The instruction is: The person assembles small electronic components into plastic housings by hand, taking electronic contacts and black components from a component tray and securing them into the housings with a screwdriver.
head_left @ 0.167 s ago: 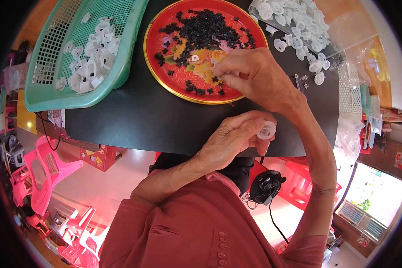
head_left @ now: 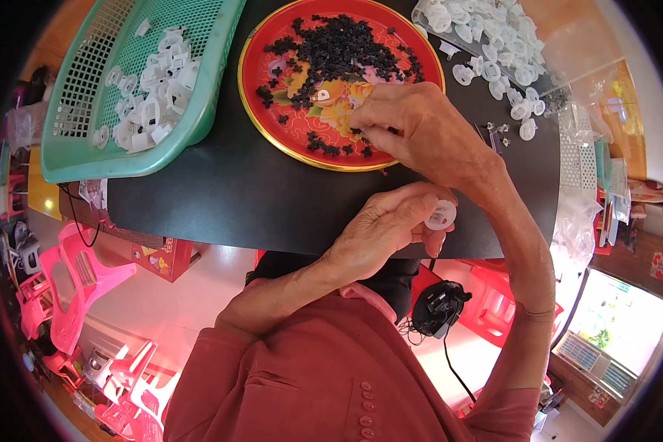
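My left hand is closed around a translucent white round plastic cap, its disc face turned up, just past the table's near edge. Above the near right part of a red round tray, my right hand is bent down with thumb and forefinger pinched at a small black cross-shaped piece, mostly covered by the fingertips. A dense heap of the same black pieces covers the tray's far half. Several loose ones lie close to the right fingertips.
On the left, a green plastic basket holds white plastic parts. More translucent caps are piled at the far right, some spilling onto the black table. Small metallic-looking pieces lie right of my right wrist. Pink chairs stand left.
My right thumb and forefinger have closed in on the small black piece, hiding more of it. The left hand and cap have hardly moved.
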The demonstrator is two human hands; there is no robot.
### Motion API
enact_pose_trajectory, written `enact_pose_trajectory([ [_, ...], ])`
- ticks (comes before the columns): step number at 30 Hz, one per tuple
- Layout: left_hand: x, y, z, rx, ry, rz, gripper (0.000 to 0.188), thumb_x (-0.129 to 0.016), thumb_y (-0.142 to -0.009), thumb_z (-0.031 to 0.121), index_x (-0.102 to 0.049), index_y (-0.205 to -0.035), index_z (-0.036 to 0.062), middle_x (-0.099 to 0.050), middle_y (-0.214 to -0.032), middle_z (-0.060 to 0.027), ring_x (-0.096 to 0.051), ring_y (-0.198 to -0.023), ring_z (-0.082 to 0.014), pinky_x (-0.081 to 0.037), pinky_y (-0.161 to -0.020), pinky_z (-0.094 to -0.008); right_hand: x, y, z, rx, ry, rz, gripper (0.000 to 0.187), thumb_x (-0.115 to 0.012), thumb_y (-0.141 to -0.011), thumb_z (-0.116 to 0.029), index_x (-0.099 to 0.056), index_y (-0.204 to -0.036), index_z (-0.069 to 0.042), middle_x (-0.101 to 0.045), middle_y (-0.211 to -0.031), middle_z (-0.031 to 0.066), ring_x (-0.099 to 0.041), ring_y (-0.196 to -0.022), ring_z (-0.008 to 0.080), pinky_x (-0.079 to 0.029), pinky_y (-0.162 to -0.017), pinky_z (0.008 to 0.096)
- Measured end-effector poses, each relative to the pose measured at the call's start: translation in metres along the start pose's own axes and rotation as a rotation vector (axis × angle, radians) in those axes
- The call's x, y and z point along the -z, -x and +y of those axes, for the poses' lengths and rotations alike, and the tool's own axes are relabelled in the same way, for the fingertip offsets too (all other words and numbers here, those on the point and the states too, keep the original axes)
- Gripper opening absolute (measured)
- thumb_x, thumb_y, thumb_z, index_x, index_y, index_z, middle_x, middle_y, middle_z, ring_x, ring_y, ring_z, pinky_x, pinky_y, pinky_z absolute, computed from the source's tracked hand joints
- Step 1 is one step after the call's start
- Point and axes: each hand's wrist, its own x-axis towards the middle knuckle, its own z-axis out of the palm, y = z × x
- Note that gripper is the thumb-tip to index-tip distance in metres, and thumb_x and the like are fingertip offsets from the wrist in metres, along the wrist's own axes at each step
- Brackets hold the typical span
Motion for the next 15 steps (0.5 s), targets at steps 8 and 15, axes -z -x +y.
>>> enact_pose_trajectory([
  [8, 0.0004, 0.0008, -0.0009, -0.02, 0.005, -0.011, 0.038, -0.041, -0.097, 0.029, -0.051, -0.112, -0.0036, -0.055, -0.095, -0.0137, -0.055, -0.076, -0.017, -0.047, -0.068, -0.0311, -0.0004, -0.0003, 0.0046, 0.036, 0.011, -0.05, 0.012, -0.061, -0.071, 0.001, -0.062, -0.083, 0.0, -0.06, -0.077, 0.0104, -0.059, -0.07, 0.0262, -0.048, -0.064, 0.0342],
  [15, 0.0003, 0.0002, -0.0012, -0.013, 0.009, -0.003, 0.036, -0.04, -0.097, 0.028, -0.051, -0.112, -0.0037, -0.056, -0.095, -0.0139, -0.055, -0.076, -0.0172, -0.047, -0.068, -0.0311, -0.0043, -0.0009, 0.0065, 0.057, -0.013, 0.02, 0.006, -0.061, -0.072, -0.006, -0.063, -0.076, -0.002, -0.058, -0.072, 0.0109, -0.058, -0.067, 0.0303, -0.047, -0.061, 0.0408],
])
